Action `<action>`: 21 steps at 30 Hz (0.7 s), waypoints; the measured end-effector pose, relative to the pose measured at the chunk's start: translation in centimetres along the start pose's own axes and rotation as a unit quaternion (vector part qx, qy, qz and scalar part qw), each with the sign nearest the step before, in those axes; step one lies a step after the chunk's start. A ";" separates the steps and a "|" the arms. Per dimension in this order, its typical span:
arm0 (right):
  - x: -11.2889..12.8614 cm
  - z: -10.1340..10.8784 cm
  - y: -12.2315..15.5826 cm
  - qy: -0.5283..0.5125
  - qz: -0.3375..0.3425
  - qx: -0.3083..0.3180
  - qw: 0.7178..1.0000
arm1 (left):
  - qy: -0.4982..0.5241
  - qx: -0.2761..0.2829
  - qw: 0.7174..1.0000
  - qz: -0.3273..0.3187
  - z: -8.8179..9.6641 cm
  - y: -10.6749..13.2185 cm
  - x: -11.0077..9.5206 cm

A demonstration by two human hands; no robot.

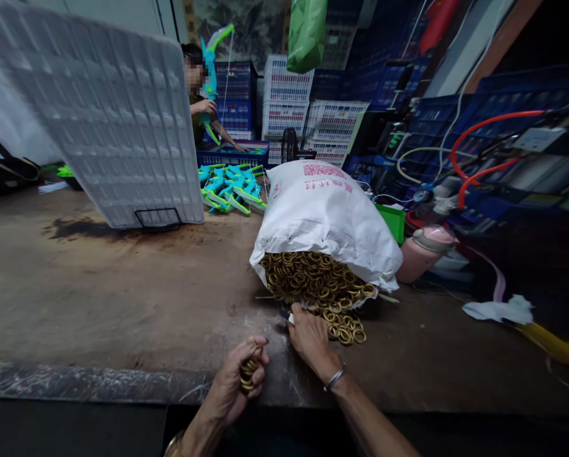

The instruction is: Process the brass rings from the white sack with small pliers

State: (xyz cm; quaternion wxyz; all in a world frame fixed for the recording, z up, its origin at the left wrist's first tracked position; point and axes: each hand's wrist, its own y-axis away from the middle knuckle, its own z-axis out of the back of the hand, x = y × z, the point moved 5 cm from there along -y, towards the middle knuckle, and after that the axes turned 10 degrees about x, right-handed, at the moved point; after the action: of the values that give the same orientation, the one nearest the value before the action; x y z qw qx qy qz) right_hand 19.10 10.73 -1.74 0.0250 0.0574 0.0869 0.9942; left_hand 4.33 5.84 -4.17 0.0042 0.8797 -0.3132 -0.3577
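Observation:
My left hand [234, 381] is closed around several brass-coloured rings [249, 376], close to the table's front edge. Just ahead and to the right, my right hand [310, 336] is closed on a small tool [285, 314] with a dark tip and a white part; its kind is hard to make out. More rings [345, 325] lie loose on the tabletop beside that hand's fingers. They spill from the mouth of a white woven sack [313, 219] lying on its side, and a dense heap of rings [308, 274] shows inside its opening.
A pale ribbed plastic panel [122, 120] stands upright on the wooden table [98, 298] at left. Turquoise-and-green toy bows [234, 187] lie behind the sack, where a co-worker [203, 108] holds another bow. A pink bottle [425, 254] and hoses [484, 120] are at right.

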 end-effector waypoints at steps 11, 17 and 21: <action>1.0 -1.5 1.3 -0.089 0.088 -0.023 0.992 | 0.006 -0.051 0.999 -0.012 0.3 -0.2 -0.2; 2.2 -1.7 1.9 -0.217 0.142 0.018 0.966 | -0.217 -0.127 0.968 -0.029 0.5 -0.4 -0.9; 3.0 -0.6 2.3 -0.309 0.178 0.028 0.934 | -0.315 -0.104 0.942 -0.041 0.0 -0.7 -1.4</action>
State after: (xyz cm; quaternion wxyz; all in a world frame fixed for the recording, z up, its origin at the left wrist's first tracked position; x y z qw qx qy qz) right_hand 15.94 8.53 -1.58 -0.1282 0.3772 0.0910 0.9127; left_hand 3.91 7.15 -3.48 -0.0181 0.7289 -0.2230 -0.6470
